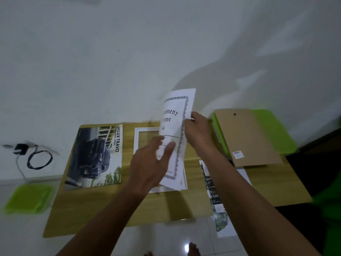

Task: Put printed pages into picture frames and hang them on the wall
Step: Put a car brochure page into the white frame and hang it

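Left hand (149, 163) rests flat-fingered on the printed sheet (176, 108) that right hand (200, 133) pinches.

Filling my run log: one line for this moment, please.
right hand grips printed sheet | left hand open at sheet | white frame flat on table

Half of white frame (145, 129) hidden under certificate page (178, 108); charger (20, 149) blurred.
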Tool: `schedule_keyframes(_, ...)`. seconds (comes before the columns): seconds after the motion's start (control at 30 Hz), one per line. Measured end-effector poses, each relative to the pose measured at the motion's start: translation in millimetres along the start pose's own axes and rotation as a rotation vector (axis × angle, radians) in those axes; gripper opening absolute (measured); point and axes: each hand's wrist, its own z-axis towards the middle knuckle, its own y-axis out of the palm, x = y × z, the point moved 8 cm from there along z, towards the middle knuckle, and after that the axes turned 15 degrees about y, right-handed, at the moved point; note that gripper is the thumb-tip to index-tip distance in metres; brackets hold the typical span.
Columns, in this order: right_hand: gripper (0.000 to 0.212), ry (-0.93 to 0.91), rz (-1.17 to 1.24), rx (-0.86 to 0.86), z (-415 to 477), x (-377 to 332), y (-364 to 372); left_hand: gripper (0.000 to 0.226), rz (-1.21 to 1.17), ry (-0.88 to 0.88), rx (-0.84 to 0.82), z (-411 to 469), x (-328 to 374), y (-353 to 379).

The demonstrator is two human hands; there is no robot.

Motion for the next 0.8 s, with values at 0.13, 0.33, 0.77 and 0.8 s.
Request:
schedule_keyframes(0.13,0.030,0.040,0.089,-0.065,-4.7,14.4,-38.6,0.051,-0.162,-0.245,0.101,10.1,-27.4,-5.4)
schedule_keyframes(0.33,0.026,0.107,0.061,0.011,-3.3,54.6,-89.1,0.064,-0.602,-0.552,-0.105,-2.7,-50.4,28.5)
schedule_keyframes(0.77,0.061,0.176,-0.199,-0.180,8.9,207.0,-128.6,0.070,-0.512,-0.558,-0.221,-93.3,-19.5,117.6)
schedule_keyframes(0.8,0.065,0.188,-0.221,-0.183,10.4,219.4,-132.3,0.076,-0.486,-0.560,-0.241,-100.4,-19.6,127.7)
